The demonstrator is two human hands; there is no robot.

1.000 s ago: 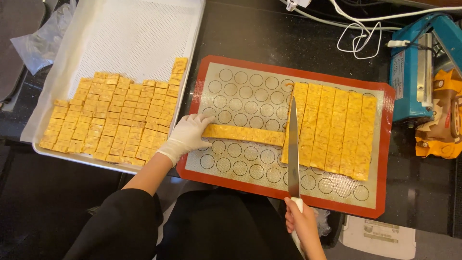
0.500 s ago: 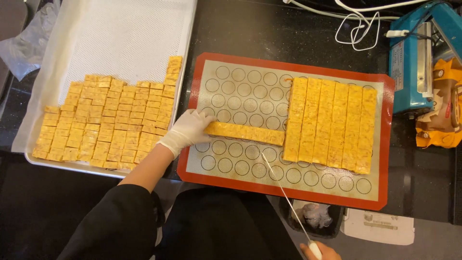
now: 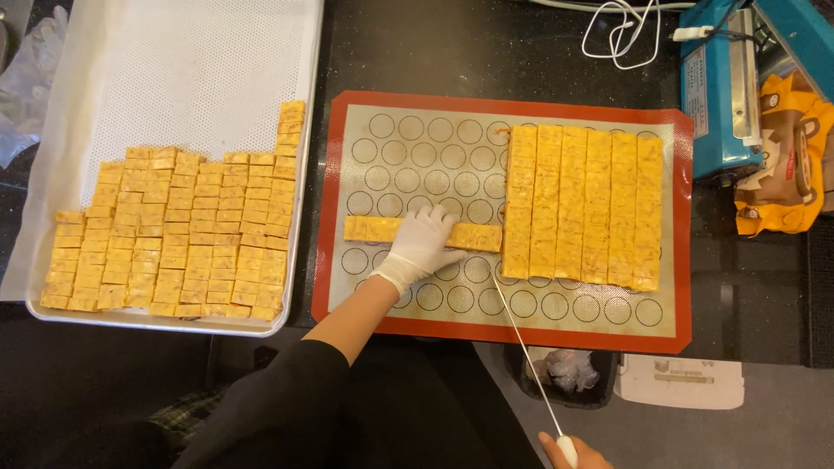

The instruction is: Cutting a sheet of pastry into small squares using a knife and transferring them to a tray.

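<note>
Gloved left hand [image 3: 419,247] flat, fingers spread, pinning a yellow strip [image 3: 423,233] crosswise on the silicone baking mat [image 3: 347,174], steadying it. Right hand [image 3: 573,452] grips the long knife [image 3: 526,360] handle, blade tip near the strip.

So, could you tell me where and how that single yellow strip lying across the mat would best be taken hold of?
Probably at its two short ends, from above. The strip lies flat and crosswise on the baking mat, long and thin, so a grip in the middle might let it sag or break. The gloved left hand already rests on its middle; its right end sits close to the uncut slab.

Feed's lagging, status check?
Left hand flat on the cut strip. Right hand grips the knife, blade angled beside it. Nothing blocking.
</note>
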